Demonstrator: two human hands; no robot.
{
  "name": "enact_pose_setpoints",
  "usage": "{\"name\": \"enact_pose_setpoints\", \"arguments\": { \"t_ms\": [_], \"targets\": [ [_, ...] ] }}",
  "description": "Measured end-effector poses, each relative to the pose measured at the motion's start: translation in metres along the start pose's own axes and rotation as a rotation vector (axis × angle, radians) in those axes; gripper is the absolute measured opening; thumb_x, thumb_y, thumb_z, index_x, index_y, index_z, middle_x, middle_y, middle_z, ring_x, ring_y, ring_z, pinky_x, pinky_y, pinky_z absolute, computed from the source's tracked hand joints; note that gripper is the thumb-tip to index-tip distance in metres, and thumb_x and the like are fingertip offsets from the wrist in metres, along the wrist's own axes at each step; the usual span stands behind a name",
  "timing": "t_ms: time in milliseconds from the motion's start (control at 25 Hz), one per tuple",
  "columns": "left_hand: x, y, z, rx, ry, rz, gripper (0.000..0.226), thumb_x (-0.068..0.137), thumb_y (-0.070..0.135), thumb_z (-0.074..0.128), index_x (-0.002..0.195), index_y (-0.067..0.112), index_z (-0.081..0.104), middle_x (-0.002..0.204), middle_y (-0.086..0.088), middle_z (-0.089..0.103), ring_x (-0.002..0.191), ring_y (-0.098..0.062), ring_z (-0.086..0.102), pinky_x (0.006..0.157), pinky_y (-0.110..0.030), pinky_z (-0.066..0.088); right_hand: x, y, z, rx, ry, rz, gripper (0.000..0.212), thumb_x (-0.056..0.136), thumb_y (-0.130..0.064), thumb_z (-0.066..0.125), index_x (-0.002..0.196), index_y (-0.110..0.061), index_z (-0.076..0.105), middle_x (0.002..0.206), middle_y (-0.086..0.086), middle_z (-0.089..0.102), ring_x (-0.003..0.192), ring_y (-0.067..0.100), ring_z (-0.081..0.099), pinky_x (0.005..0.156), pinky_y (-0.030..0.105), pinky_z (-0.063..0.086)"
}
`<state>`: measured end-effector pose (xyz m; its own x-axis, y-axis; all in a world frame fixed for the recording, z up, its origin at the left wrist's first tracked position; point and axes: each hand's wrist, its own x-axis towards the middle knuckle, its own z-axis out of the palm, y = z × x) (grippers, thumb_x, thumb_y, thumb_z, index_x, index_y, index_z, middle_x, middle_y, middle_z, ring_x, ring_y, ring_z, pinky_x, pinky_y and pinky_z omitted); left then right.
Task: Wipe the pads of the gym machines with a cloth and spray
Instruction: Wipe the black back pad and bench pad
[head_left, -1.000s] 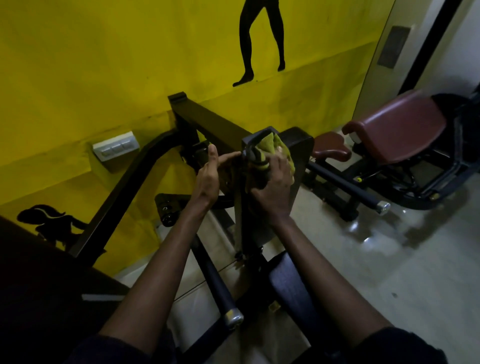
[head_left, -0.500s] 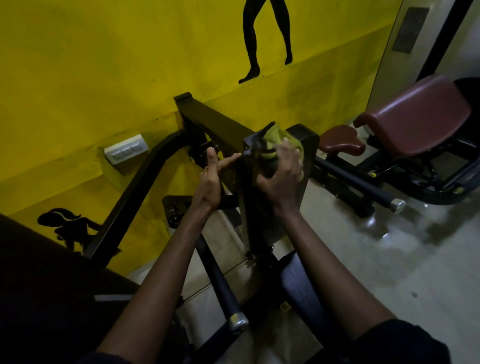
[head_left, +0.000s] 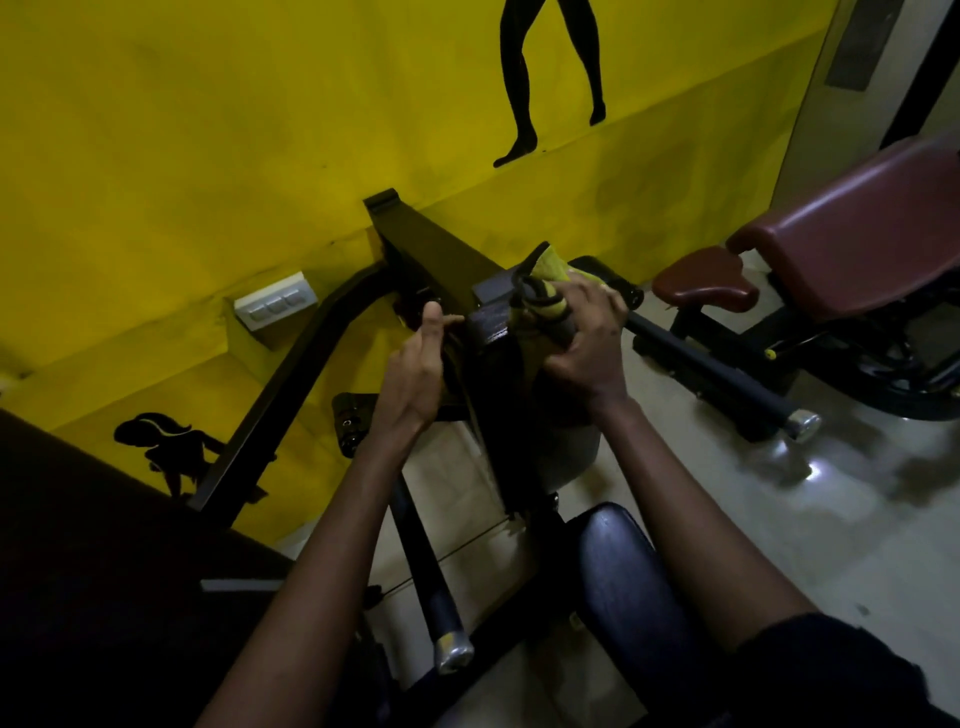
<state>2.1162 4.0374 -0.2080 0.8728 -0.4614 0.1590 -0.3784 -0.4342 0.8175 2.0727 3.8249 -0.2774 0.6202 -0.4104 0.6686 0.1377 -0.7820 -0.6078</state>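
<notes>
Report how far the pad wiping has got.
Done: no pad shows as finished; I cannot tell. In hand: the right hand holds the yellow cloth against the upright black pad, and the left hand touches its edge. Left: the black seat pad and the maroon bench pads, neither touched.

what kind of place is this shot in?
Almost certainly a gym: a black padded machine being wiped with a yellow cloth, a maroon padded bench beside it, and athlete silhouettes painted on the wall.
</notes>
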Motion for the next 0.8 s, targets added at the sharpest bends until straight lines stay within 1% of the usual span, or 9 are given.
{"name": "enact_pose_setpoints", "arguments": {
  "t_ms": [120,200,280,400,520,600,680,760,800],
  "targets": [
    [0.002,0.013,0.013,0.319,0.087,0.04,0.044,0.1,0.057,0.043,0.122,0.023,0.059,0.116,0.004,0.062,0.107,-0.01,0.057,0.077,-0.017,0.042,0.022,0.021,-0.009,0.035,0.0,0.089,0.061,0.069,-0.033,0.066,0.126,-0.01,0.063,0.127,0.011,0.063,0.122,0.027,0.056,0.108,0.047,0.034],
    [0.01,0.016,0.03,0.47,0.106,0.106,0.045,0.099,0.049,0.053,0.132,0.018,0.053,0.144,-0.004,0.05,0.132,-0.018,0.045,0.102,-0.03,0.042,0.017,0.036,-0.009,0.118,0.095,0.162,0.056,0.075,-0.028,0.067,0.127,-0.008,0.06,0.126,0.014,0.061,0.119,0.028,0.055,0.104,0.054,0.04],
    [0.018,0.018,0.053,0.518,0.06,0.196,0.051,0.099,0.044,0.054,0.143,0.019,0.048,0.157,-0.003,0.036,0.144,-0.018,0.031,0.118,-0.036,0.029,-0.007,0.038,-0.003,0.27,0.175,0.234,0.054,0.082,-0.022,0.065,0.134,-0.012,0.054,0.136,0.018,0.053,0.127,0.03,0.052,0.105,0.052,0.044],
    [0.029,0.02,0.075,0.611,0.062,0.241,0.054,0.099,0.046,0.053,0.149,0.027,0.043,0.156,0.001,0.039,0.144,-0.02,0.03,0.118,-0.038,0.022,-0.029,0.042,0.002,0.455,0.166,0.299,0.056,0.087,-0.013,0.06,0.141,-0.02,0.049,0.145,0.022,0.045,0.136,0.029,0.048,0.111,0.035,0.043],
    [0.027,0.016,0.076,0.662,0.097,0.253,0.053,0.1,0.044,0.053,0.15,0.031,0.042,0.155,0.001,0.04,0.142,-0.02,0.031,0.112,-0.033,0.02,-0.005,0.055,-0.002,0.612,0.192,0.446,0.045,0.094,-0.026,0.064,0.136,-0.013,0.053,0.135,0.019,0.056,0.127,0.028,0.057,0.105,0.049,0.048],
    [0.026,0.015,0.076,0.729,0.111,0.273,0.054,0.1,0.045,0.051,0.151,0.031,0.04,0.156,0.0,0.039,0.143,-0.021,0.031,0.113,-0.037,0.023,0.01,0.065,-0.007,0.666,0.17,0.474,0.038,0.095,-0.044,0.067,0.123,-0.02,0.061,0.125,0.019,0.062,0.119,0.025,0.063,0.102,0.049,0.051],
    [0.03,0.018,0.079,0.808,0.112,0.297,0.056,0.101,0.048,0.049,0.152,0.029,0.038,0.156,-0.003,0.039,0.144,-0.023,0.033,0.115,-0.041,0.027,0.011,0.076,-0.007,0.719,0.109,0.483,0.036,0.094,-0.05,0.066,0.124,-0.03,0.061,0.132,0.02,0.06,0.127,0.027,0.058,0.107,0.044,0.048],
    [0.04,0.023,0.082,0.862,0.055,0.33,0.059,0.101,0.051,0.047,0.153,0.027,0.036,0.157,-0.006,0.038,0.145,-0.023,0.034,0.117,-0.043,0.032,-0.008,0.09,0.0,0.786,0.103,0.576,0.05,0.098,-0.037,0.065,0.142,-0.017,0.053,0.142,0.01,0.057,0.136,0.014,0.052,0.113,0.034,0.043],
    [0.045,0.025,0.082,0.875,0.031,0.352,0.059,0.101,0.052,0.047,0.154,0.027,0.036,0.157,-0.007,0.038,0.145,-0.023,0.034,0.116,-0.043,0.034,-0.019,0.097,0.002,0.812,0.1,0.649,0.051,0.101,-0.024,0.062,0.146,-0.006,0.048,0.137,0.002,0.059,0.13,-0.001,0.054,0.109,0.023,0.043]
  ]
}}
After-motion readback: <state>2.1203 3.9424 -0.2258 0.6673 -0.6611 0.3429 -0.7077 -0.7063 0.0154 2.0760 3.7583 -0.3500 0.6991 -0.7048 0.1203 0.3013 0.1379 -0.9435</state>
